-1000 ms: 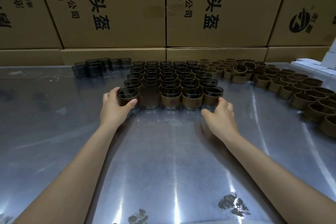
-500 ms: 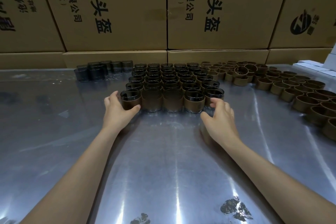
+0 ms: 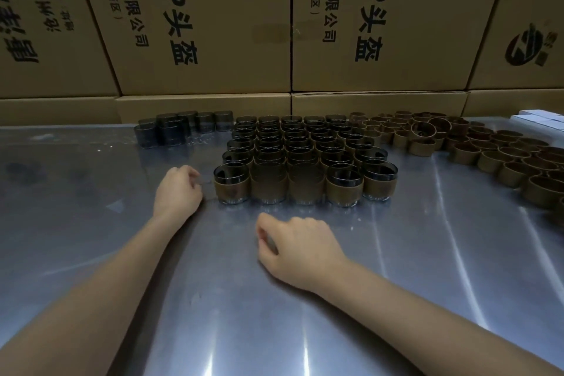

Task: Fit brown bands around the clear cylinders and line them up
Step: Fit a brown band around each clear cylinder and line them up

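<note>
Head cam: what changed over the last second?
Both hands let go of the front row of banded cylinders and pulled back. The left hand now sits on the steel table just left of the row, fingers loosely curled. The right hand has swung in to the middle, in front of the row, holding nothing. The banded block, the bare clear cylinders and the loose brown bands stayed put.

Brown bands [image 3: 306, 189] wrap smoky grey clear cylinders [image 3: 229, 172]. Left of them, bare dark grey cylinders [image 3: 171, 130]. Behind, tan cardboard boxes [image 3: 213, 24] with black print; the table [image 3: 305, 314] is shiny silver.
</note>
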A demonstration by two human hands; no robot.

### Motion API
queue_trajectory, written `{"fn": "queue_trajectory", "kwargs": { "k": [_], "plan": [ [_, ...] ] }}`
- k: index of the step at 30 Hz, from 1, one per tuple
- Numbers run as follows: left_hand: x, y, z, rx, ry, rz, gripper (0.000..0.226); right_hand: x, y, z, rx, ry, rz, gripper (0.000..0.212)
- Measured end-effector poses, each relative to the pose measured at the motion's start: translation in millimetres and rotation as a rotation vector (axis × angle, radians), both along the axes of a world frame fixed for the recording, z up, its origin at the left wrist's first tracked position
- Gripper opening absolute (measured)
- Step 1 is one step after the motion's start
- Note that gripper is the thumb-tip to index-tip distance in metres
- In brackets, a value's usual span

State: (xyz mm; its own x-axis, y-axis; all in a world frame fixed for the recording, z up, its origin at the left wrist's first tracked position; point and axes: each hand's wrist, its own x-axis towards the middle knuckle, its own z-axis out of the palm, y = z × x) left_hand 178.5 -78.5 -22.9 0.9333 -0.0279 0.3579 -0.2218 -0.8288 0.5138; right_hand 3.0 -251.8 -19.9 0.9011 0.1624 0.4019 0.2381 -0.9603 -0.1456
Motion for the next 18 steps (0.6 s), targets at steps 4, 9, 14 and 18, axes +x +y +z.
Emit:
{"fn": "queue_trajectory", "kwargs": {
  "k": [4,9,14,18],
  "plan": [
    [39.8,8.8,-1.0,0.26,-0.075,-0.013,0.023,21.3,14.2,-3.0,-0.015,-0.043,0.033,0.015],
    [89.4,13.1,4.2,0.506,-0.149,0.054,0.022,28.3,12.9,-6.3,-0.025,-0.058,0.061,0.016],
    [130.7,15.9,3.7,0.467,-0.159,0.113,0.038,28.5,10.9,-5.7,-0.037,0.036,0.088,0.015],
    [161.1,21.2,2.8,0.419,-0.112,0.163,0.058,30.5,13.9,-4.2,-0.088,0.045,0.039,0.015]
  ]
}}
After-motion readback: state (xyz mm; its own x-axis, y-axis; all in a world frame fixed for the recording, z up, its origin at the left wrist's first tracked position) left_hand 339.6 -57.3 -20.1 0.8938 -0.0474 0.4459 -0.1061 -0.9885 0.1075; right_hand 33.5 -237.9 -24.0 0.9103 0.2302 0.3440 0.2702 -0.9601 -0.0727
